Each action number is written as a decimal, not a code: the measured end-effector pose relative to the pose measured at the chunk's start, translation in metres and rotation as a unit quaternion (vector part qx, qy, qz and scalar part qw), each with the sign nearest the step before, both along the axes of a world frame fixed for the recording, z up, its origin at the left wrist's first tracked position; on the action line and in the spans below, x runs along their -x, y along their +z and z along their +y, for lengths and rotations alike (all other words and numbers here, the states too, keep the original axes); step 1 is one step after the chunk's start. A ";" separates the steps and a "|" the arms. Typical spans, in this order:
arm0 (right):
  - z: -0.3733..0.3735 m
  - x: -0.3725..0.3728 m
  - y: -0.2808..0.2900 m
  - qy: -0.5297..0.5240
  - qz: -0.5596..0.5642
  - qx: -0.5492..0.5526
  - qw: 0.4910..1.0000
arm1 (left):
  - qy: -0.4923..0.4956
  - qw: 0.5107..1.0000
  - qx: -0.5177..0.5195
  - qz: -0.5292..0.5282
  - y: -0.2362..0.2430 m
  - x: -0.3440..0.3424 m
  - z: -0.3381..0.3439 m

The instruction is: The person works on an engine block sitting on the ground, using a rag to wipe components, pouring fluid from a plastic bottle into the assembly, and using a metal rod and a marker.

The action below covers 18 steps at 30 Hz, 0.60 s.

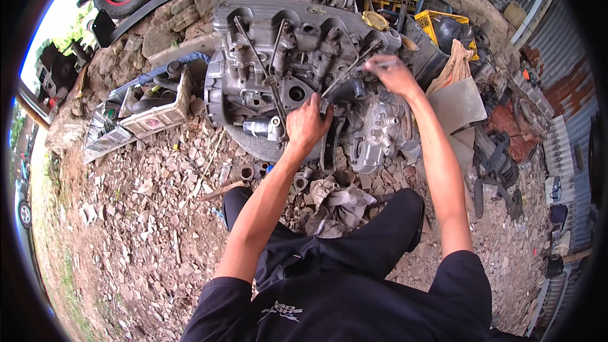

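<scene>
A large grey engine (pixel 301 44) lies in front of me, with several thin metal pipes running over its upper face. My left hand (pixel 306 121) is closed at the engine's near side, beside a round dark port (pixel 296 93) in a flange; its fingertips hide what they grip. Farther right, my right hand (pixel 394 75) is curled over the engine's right part, near the end of a slanting metal rod (pixel 352 71). A greyish piece shows at its fingers, too small to name. Below that hand sits a light grey metal housing with fittings (pixel 380 130).
A tyre (pixel 253 145) lies partly under the engine. To the left stands a pale crate (pixel 161 114) of parts; a yellow crate (pixel 437 22) stands at the far right. Rags (pixel 342 206) lie between my knees on stony ground. Cardboard (pixel 459 106) leans beside my right forearm.
</scene>
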State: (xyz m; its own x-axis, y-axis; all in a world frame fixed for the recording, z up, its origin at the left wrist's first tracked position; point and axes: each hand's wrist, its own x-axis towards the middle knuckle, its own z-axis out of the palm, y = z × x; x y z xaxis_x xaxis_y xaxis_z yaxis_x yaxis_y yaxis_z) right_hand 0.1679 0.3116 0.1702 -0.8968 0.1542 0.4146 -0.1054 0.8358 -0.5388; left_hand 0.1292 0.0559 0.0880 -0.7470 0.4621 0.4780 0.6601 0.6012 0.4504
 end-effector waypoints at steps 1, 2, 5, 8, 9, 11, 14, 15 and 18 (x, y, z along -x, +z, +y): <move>-0.004 0.000 0.001 -0.042 0.035 -0.010 0.998 | 0.000 1.000 0.000 0.000 -0.001 0.000 -0.001; -0.009 0.000 0.000 -0.083 0.069 -0.020 0.994 | 0.003 1.000 0.005 -0.001 -0.001 0.000 -0.003; -0.001 0.002 0.000 0.018 0.008 0.032 0.999 | 0.001 1.000 0.006 0.000 0.001 0.000 0.000; -0.019 -0.001 0.009 -0.042 -0.015 0.048 0.998 | 0.005 1.000 0.002 0.001 -0.004 0.002 -0.003; -0.019 0.001 0.003 -0.072 -0.006 0.037 0.997 | 0.004 1.000 0.000 0.004 -0.004 0.002 -0.001; -0.012 0.000 -0.005 -0.014 0.018 -0.011 1.000 | 0.000 1.000 -0.002 0.005 -0.003 0.001 0.002; -0.015 0.000 0.003 -0.076 0.037 -0.004 0.996 | 0.004 1.000 0.000 0.000 -0.004 0.000 -0.001; -0.018 0.003 -0.002 -0.097 0.088 -0.010 0.991 | 0.006 1.000 -0.001 0.003 -0.004 0.001 -0.001; -0.006 0.001 0.002 0.043 -0.054 0.062 0.996 | -0.001 1.000 -0.013 0.014 -0.005 0.000 0.000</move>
State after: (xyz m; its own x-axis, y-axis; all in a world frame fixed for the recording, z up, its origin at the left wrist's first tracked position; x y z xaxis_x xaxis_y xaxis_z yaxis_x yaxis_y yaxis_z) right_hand 0.1665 0.3057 0.1724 -0.9474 0.1179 0.2974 -0.1100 0.7529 -0.6489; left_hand 0.1289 0.0555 0.0832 -0.7322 0.4509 0.5105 0.6738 0.5888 0.4465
